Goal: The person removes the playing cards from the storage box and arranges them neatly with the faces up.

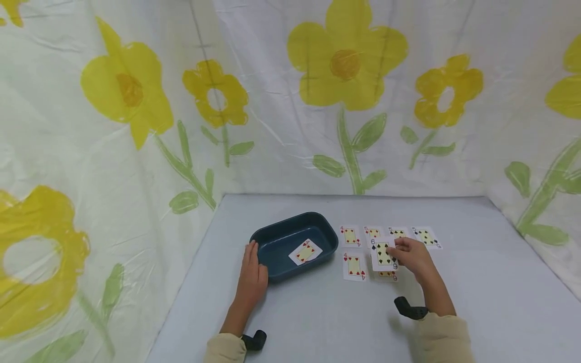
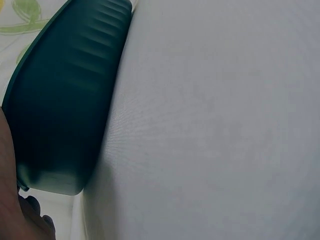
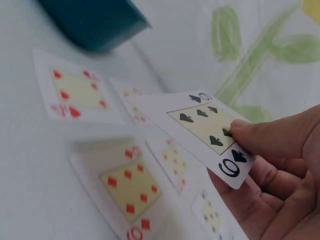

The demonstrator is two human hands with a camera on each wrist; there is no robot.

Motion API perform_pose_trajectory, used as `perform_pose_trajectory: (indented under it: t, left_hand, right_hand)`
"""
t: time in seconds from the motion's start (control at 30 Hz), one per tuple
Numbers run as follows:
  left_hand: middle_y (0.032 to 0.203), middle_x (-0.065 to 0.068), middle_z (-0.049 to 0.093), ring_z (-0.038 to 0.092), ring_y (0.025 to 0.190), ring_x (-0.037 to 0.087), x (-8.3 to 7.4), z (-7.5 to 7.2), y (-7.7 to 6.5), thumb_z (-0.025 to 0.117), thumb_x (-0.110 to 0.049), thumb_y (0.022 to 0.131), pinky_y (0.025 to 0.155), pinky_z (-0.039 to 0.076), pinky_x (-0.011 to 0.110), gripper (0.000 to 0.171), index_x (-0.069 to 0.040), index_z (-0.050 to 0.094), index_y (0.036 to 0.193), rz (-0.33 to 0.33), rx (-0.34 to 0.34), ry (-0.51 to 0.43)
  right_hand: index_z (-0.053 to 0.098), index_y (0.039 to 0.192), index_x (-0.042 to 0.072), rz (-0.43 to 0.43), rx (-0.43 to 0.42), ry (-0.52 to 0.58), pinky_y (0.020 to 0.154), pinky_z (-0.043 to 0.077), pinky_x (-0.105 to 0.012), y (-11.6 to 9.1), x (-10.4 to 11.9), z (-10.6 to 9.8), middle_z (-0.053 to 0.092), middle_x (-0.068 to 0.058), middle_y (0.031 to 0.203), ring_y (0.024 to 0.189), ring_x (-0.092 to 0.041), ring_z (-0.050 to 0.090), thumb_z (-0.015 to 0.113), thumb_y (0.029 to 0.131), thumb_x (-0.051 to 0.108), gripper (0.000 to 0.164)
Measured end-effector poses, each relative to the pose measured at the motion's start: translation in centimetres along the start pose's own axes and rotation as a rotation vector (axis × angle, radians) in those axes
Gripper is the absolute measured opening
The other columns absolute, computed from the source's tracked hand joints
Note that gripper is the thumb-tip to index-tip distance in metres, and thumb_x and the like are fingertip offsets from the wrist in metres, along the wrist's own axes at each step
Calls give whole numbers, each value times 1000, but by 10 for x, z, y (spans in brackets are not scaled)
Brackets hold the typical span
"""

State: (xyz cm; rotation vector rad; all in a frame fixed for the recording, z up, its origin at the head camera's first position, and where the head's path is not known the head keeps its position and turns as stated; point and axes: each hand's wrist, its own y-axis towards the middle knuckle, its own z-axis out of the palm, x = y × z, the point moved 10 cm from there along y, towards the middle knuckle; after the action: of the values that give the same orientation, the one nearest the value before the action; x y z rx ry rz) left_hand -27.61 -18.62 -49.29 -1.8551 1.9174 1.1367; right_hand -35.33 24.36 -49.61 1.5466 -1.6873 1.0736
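Note:
My right hand (image 1: 412,256) pinches a six of spades (image 3: 202,132) between thumb and fingers, face showing. It is raised over a six of diamonds (image 3: 131,185), partly covering that card in the head view. My left hand (image 1: 252,279) lies against the left end of a dark teal tub (image 1: 283,275), its fingers stretched along the outside wall by the rim. Inside the tub lies a red four (image 1: 305,252), face up. In the left wrist view the tub's side wall (image 2: 65,100) shows close up, with part of my hand at the left edge.
Right of the tub, face-up cards lie in two rows. The back row has a four of diamonds (image 1: 350,236), a red five (image 1: 372,232), a black five (image 1: 397,233) and another black five (image 1: 425,237). A four of hearts (image 1: 354,266) lies in front. A flowered cloth (image 1: 272,151) hangs behind.

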Motion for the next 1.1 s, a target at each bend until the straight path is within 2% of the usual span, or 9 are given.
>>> perform_pose_trajectory:
  t: [0.27,0.37,0.6,0.8,1.1]
  left_hand:
    - [162,21,19,13,149,43,2,4,0,40,1,96,117,17,56,58,10,26,152,-12,21,0]
    - [162,21,19,13,149,43,3,4,-1,40,1,96,117,18,56,59,10,26,152,-12,21,0]
    - [163,20,18,13,149,42,3,2,-1,40,0,96,117,18,56,59,10,25,153,-10,19,6]
    - [162,21,19,12,149,42,3,4,-2,40,1,96,117,17,56,59,10,25,153,-22,25,-1]
    - [163,20,18,13,149,42,2,1,-2,41,1,96,117,18,56,59,10,25,153,-15,15,-11]
  right_hand:
    - [53,126,-11,94,-29,-54,69,51,-29,-1,-39,-24,67,-23,109,88,-25,61,67,95,19,45]
    - [53,125,-13,102,-33,-91,67,50,-30,0,-46,-31,67,-25,107,86,-26,61,66,95,18,45]
    - [56,117,-14,80,-64,-247,68,48,-37,1,-44,-38,65,-22,97,84,-29,58,66,93,17,41]
    - [56,117,-15,86,-85,-341,73,49,-46,0,-46,-38,61,-27,100,88,-36,57,66,92,15,40]
    - [59,108,-17,121,-150,-432,64,47,-39,-1,-47,-41,62,-25,93,81,-33,56,64,90,11,34]
